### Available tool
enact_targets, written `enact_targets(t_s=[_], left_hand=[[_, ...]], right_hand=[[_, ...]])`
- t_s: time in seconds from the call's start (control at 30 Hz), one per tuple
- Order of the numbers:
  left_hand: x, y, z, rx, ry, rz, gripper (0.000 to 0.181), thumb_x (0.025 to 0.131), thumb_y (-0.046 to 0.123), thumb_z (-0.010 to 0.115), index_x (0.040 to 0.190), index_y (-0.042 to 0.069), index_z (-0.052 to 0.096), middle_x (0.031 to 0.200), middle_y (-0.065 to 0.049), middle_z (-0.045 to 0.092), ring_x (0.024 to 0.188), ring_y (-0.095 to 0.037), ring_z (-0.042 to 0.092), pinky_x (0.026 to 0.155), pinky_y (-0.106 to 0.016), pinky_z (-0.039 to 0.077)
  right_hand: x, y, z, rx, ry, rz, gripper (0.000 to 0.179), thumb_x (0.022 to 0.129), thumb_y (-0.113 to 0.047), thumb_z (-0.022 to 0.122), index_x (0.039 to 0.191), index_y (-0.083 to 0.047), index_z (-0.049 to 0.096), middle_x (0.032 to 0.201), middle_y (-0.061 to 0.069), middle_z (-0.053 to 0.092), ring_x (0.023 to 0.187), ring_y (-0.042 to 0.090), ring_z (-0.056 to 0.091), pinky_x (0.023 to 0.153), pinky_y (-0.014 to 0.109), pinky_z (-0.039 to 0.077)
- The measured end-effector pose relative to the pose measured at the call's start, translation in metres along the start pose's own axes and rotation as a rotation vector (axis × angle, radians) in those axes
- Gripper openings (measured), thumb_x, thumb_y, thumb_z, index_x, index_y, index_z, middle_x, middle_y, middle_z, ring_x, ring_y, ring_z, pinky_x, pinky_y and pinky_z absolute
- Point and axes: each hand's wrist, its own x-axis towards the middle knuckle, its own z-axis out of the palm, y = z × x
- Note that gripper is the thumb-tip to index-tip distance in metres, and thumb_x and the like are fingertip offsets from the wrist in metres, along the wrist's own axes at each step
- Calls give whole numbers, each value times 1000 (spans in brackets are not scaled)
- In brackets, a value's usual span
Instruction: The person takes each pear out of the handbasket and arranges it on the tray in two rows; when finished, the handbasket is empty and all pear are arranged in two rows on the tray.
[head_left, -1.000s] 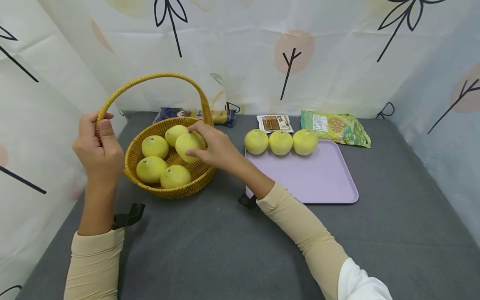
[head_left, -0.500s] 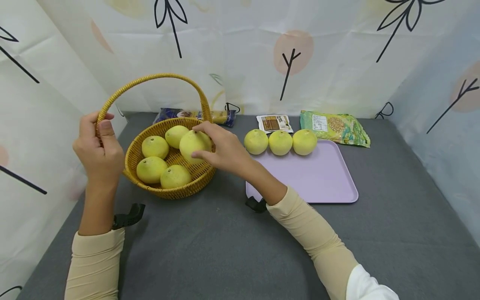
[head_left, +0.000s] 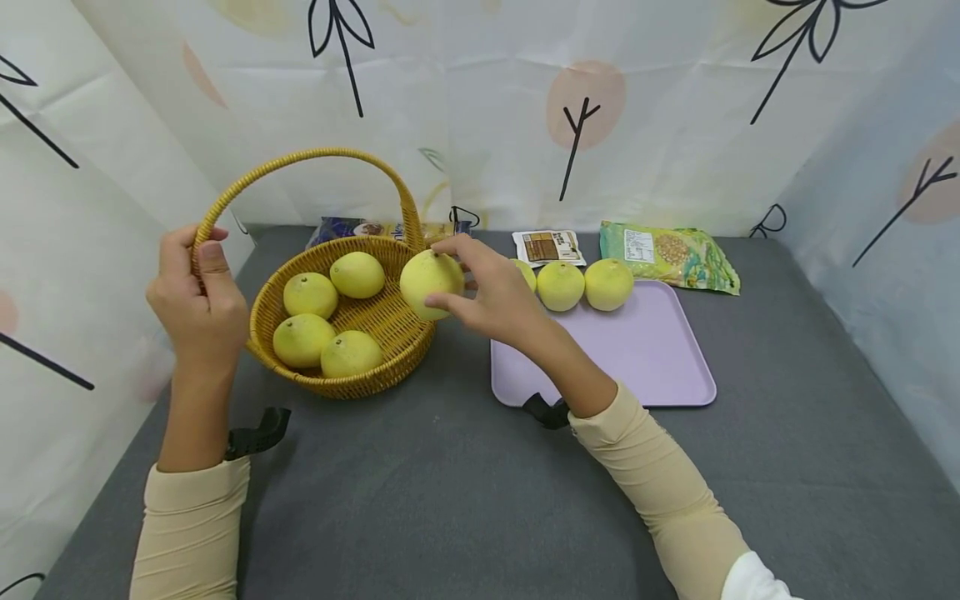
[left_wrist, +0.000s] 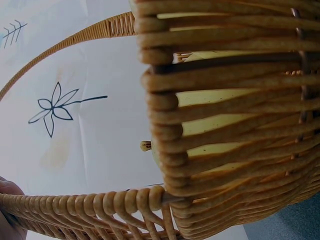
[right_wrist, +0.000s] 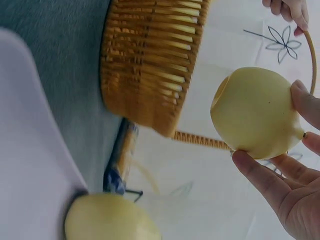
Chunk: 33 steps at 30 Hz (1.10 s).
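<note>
My left hand (head_left: 198, 287) grips the left side of the arched handle (head_left: 300, 155) of a yellow woven basket (head_left: 408, 354). Several round, pale yellow pears lie inside, among them one pear (head_left: 357, 275) at the back and another pear (head_left: 351, 353) in front. Just past the basket's right rim, my right hand (head_left: 498, 292) holds a pear (head_left: 431, 283) between thumb and fingertips. The right wrist view shows this held pear (right_wrist: 255, 112) raised above the table, its stem toward the palm. Through the basket's weave (left_wrist: 225, 115), the left wrist view shows parts of the pears.
A lilac tray (head_left: 622, 358) stands to the right, with three pears in a row along its far edge; my right hand partly covers the leftmost. Behind are a small white-and-brown packet (head_left: 549, 247), a green bag (head_left: 671, 257) and a blue-and-yellow packet (head_left: 345, 227). Patterned cloth walls surround the table.
My right hand has carried the pear rightward, from over the inside of the basket to beyond its right rim. My left hand and the basket stay where they were.
</note>
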Motion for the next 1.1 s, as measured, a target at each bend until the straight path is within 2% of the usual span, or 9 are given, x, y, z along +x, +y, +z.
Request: enact_targets(t_s=[0.17, 0.43, 0.63, 0.87, 1.1], left_hand=[[0, 0, 0, 3, 0, -1, 20, 101, -1, 49, 102, -17, 61, 63, 17, 35, 52, 5, 24, 54, -11, 20], [-2, -16, -2, 3, -10, 5, 24, 103, 6, 51, 104, -14, 64, 63, 15, 37, 51, 1, 26, 53, -12, 21], [-2, -16, -1, 2, -12, 9, 23, 103, 5, 51, 104, -14, 64, 62, 11, 36, 50, 1, 25, 53, -12, 21], [-2, -16, 0, -1, -7, 9, 23, 103, 5, 51, 104, -14, 64, 63, 13, 37, 51, 0, 26, 53, -12, 22], [-2, -17, 0, 2, 1, -2, 22, 102, 4, 52, 104, -13, 65, 63, 13, 37, 51, 1, 26, 53, -12, 21]], right_hand=[[-8, 6, -17, -5, 41, 24, 57, 85, -21, 83, 133, -6, 56, 132, 9, 58, 107, 24, 65, 84, 35, 55], [-19, 13, -46, 5, 135, 81, 58, 82, -17, 85, 130, -6, 55, 131, 10, 59, 111, 30, 65, 85, 39, 56], [-31, 22, -66, 18, 208, 152, 57, 83, -13, 84, 131, -6, 55, 132, 12, 58, 113, 31, 64, 86, 41, 56], [-44, 32, -80, 35, 349, 181, 57, 83, -11, 83, 133, -5, 55, 131, 9, 58, 113, 32, 64, 85, 44, 56], [-48, 40, -92, 27, 430, 258, 59, 84, -12, 83, 135, -7, 54, 130, 10, 56, 110, 29, 64, 86, 42, 56]])
